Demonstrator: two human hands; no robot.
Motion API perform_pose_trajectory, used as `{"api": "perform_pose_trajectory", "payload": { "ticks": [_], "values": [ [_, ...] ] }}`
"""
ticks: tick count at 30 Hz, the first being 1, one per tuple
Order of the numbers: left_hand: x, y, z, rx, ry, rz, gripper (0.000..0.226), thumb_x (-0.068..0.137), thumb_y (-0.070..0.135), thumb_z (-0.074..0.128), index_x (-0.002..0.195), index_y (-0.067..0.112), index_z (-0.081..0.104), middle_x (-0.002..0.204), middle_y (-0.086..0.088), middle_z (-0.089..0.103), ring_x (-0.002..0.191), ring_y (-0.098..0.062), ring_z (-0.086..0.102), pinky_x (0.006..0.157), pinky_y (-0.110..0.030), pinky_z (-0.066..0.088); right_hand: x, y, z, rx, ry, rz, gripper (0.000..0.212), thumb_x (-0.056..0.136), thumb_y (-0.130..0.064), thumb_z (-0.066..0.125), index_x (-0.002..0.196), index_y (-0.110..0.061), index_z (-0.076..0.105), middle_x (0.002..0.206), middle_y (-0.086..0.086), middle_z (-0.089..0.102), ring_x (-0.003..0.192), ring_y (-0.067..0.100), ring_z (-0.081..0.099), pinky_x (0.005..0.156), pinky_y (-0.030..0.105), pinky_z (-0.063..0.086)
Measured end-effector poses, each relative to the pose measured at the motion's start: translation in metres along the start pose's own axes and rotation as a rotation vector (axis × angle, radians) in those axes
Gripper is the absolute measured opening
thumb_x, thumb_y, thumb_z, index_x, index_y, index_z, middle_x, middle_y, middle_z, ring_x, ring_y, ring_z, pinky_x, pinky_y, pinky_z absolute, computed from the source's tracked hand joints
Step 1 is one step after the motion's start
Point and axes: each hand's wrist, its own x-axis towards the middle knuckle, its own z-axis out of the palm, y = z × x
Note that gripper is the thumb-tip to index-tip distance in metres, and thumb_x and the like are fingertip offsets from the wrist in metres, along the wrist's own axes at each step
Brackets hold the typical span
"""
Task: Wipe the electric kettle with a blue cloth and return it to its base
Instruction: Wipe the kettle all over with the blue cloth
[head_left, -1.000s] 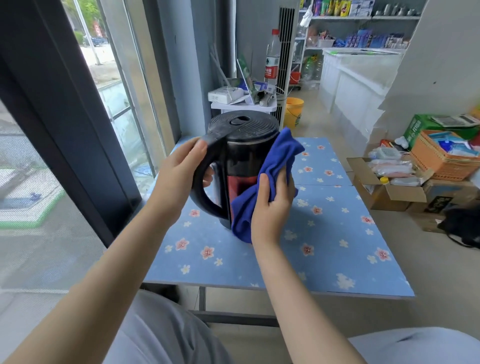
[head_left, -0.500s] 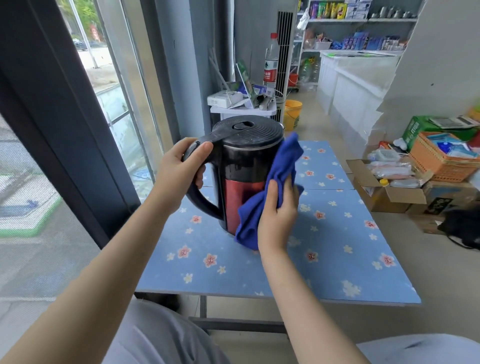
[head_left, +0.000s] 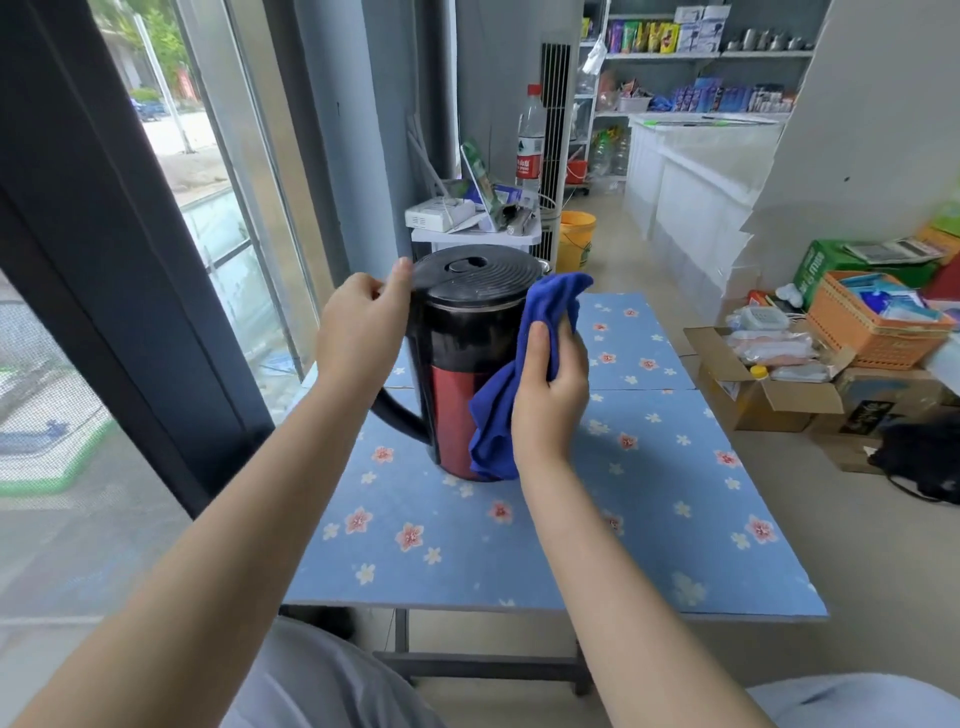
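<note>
A black electric kettle (head_left: 457, 343) with a red lower body and a ribbed black lid stands upright over the blue flowered table (head_left: 675, 493). My left hand (head_left: 363, 332) grips the top of its black handle, thumb against the lid's edge. My right hand (head_left: 550, 395) presses a bunched blue cloth (head_left: 524, 358) against the kettle's right side. The cloth hangs from near the lid down to the kettle's bottom. No kettle base is in view.
A small white stand (head_left: 478, 239) with a router, papers and a tall water bottle (head_left: 530, 150) is behind the table. A yellow bucket (head_left: 576, 239) sits on the floor beyond. Cardboard boxes (head_left: 779, 400) and an orange basket (head_left: 878, 322) crowd the right. Glass doors run along the left.
The kettle has come lower and stands more upright. My left hand has shifted higher on the handle toward the lid. My right hand with the cloth has slid along the kettle's right side.
</note>
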Motion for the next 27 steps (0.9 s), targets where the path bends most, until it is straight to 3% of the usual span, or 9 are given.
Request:
{"api": "perform_pose_trajectory", "payload": {
  "ticks": [3, 6, 9, 11, 13, 16, 19, 24, 27],
  "values": [
    [-0.004, -0.004, 0.010, 0.096, 0.128, 0.086, 0.058, 0.087, 0.067, 0.050, 0.090, 0.010, 0.062, 0.089, -0.001, 0.063, 0.083, -0.022, 0.055, 0.056, -0.027, 0.033, -0.001, 0.000, 0.004, 0.009, 0.015, -0.056, 0.039, 0.096, -0.033, 0.052, 0.134, -0.024, 0.056, 0.137, 0.001, 0.056, 0.129, 0.013, 0.049, 0.106, 0.025, 0.038],
    [0.000, -0.005, 0.011, 0.126, 0.152, 0.114, 0.053, 0.087, 0.065, 0.050, 0.089, 0.014, 0.062, 0.093, -0.001, 0.065, 0.084, -0.020, 0.055, 0.056, -0.026, 0.031, -0.023, 0.038, -0.009, 0.011, 0.082, 0.109, 0.035, 0.096, -0.035, 0.051, 0.127, -0.020, 0.061, 0.129, 0.000, 0.062, 0.123, 0.016, 0.054, 0.105, 0.037, 0.042],
    [0.004, -0.008, 0.014, 0.143, 0.179, 0.150, 0.048, 0.089, 0.062, 0.049, 0.087, 0.015, 0.062, 0.091, -0.001, 0.065, 0.084, -0.020, 0.055, 0.056, -0.028, 0.032, -0.038, 0.063, -0.020, 0.027, 0.101, 0.296, 0.028, 0.099, -0.034, 0.049, 0.123, -0.025, 0.060, 0.121, -0.017, 0.060, 0.126, 0.015, 0.053, 0.104, 0.030, 0.041],
    [0.006, -0.009, 0.014, 0.154, 0.189, 0.165, 0.048, 0.089, 0.061, 0.049, 0.085, 0.015, 0.062, 0.089, -0.002, 0.065, 0.082, -0.021, 0.056, 0.056, -0.027, 0.033, -0.030, 0.058, -0.018, 0.034, 0.108, 0.328, 0.035, 0.099, -0.034, 0.048, 0.131, -0.023, 0.057, 0.128, -0.014, 0.058, 0.129, 0.012, 0.050, 0.106, 0.028, 0.039],
    [0.008, -0.009, 0.015, 0.167, 0.198, 0.163, 0.049, 0.089, 0.059, 0.048, 0.083, 0.014, 0.063, 0.085, -0.004, 0.065, 0.080, -0.022, 0.056, 0.057, -0.029, 0.034, -0.015, 0.039, -0.012, 0.045, 0.096, 0.241, 0.036, 0.099, -0.032, 0.049, 0.132, -0.021, 0.057, 0.133, -0.011, 0.056, 0.128, 0.000, 0.048, 0.107, 0.023, 0.037],
    [0.011, -0.011, 0.014, 0.178, 0.212, 0.164, 0.050, 0.090, 0.056, 0.046, 0.081, 0.010, 0.064, 0.083, -0.009, 0.065, 0.078, -0.025, 0.058, 0.058, -0.034, 0.036, 0.006, 0.003, 0.001, 0.012, 0.030, -0.008, 0.034, 0.098, -0.027, 0.051, 0.130, -0.019, 0.059, 0.134, -0.016, 0.051, 0.114, -0.034, 0.031, 0.098, 0.003, 0.028],
    [0.015, -0.015, 0.015, 0.160, 0.205, 0.172, 0.051, 0.088, 0.056, 0.045, 0.079, 0.010, 0.064, 0.080, -0.010, 0.064, 0.076, -0.026, 0.058, 0.061, -0.038, 0.041, 0.008, -0.003, 0.004, -0.044, 0.021, -0.167, 0.035, 0.096, -0.027, 0.054, 0.129, -0.017, 0.061, 0.134, -0.009, 0.053, 0.125, -0.017, 0.039, 0.099, 0.006, 0.031],
    [0.023, -0.016, 0.013, 0.082, 0.141, 0.203, 0.045, 0.087, 0.048, 0.047, 0.074, 0.006, 0.059, 0.070, -0.009, 0.054, 0.066, -0.018, 0.047, 0.060, -0.035, 0.033, -0.035, 0.053, -0.026, -0.009, 0.070, 0.323, 0.033, 0.098, -0.033, 0.050, 0.127, -0.022, 0.061, 0.128, -0.008, 0.061, 0.123, 0.009, 0.055, 0.103, 0.026, 0.042],
    [0.032, -0.016, 0.011, -0.018, 0.009, 0.217, 0.041, 0.088, 0.044, 0.051, 0.071, 0.006, 0.054, 0.061, 0.002, 0.043, 0.063, -0.015, 0.042, 0.062, -0.033, 0.033, -0.031, 0.048, -0.030, 0.009, 0.081, 0.397, 0.034, 0.099, -0.035, 0.049, 0.127, -0.022, 0.061, 0.126, -0.008, 0.062, 0.122, 0.013, 0.056, 0.103, 0.028, 0.043]
  ]
}}
